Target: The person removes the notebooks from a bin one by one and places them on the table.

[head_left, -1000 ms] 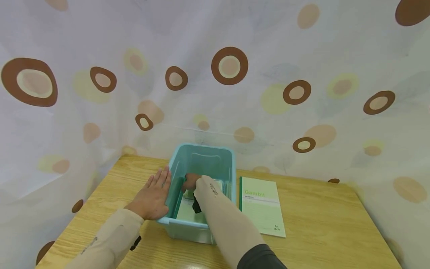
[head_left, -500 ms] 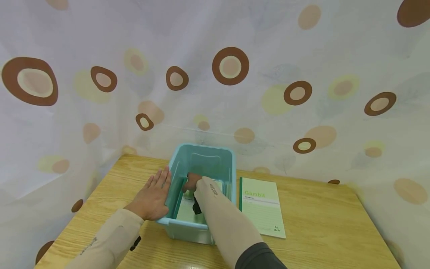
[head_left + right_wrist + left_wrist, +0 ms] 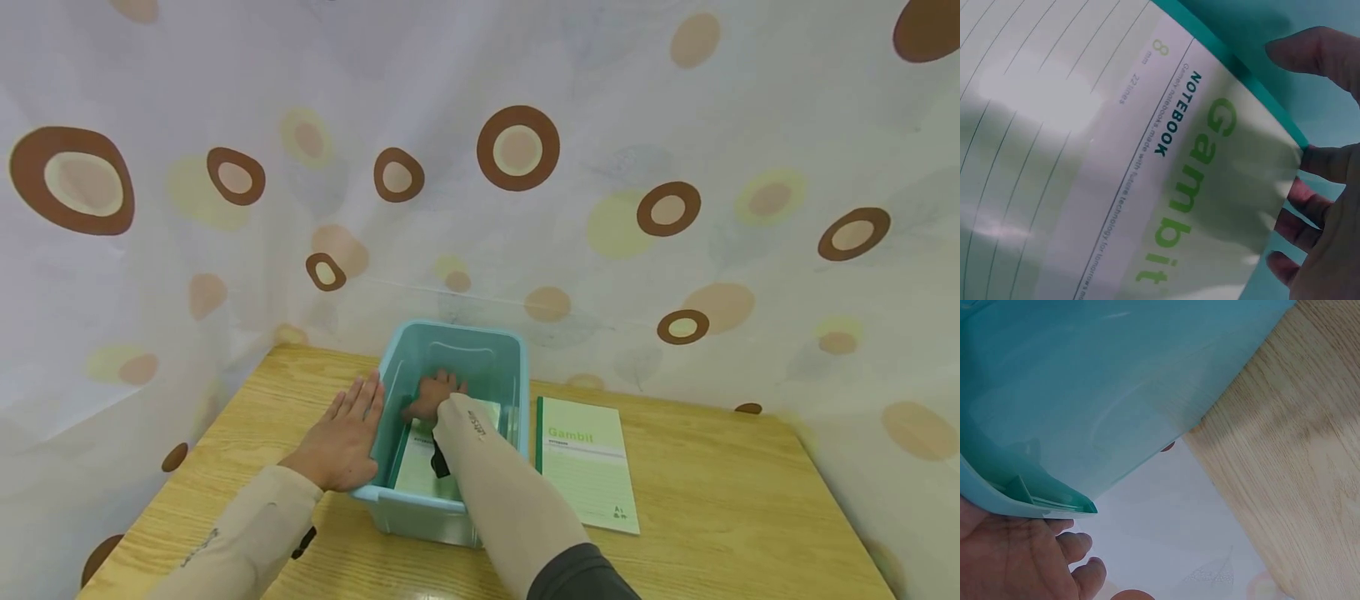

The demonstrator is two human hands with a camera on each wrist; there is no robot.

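So the right hand [image 3: 431, 397] was bunched up by the spine a half second ago; now the fingers are fanned out at the notebook's [image 3: 1129, 162] top edge, thumb off it, so it looks let go. The notebook's in the bin [image 3: 416, 498], cover up, pretty much placed, I'd say. The left hand [image 3: 337, 443] lies straight-fingered against the bin's side, not clutching anything. The right sleeve [image 3: 504, 475] blocks part of the cover, glare eats some lines, and fingertip contact's hard to call.
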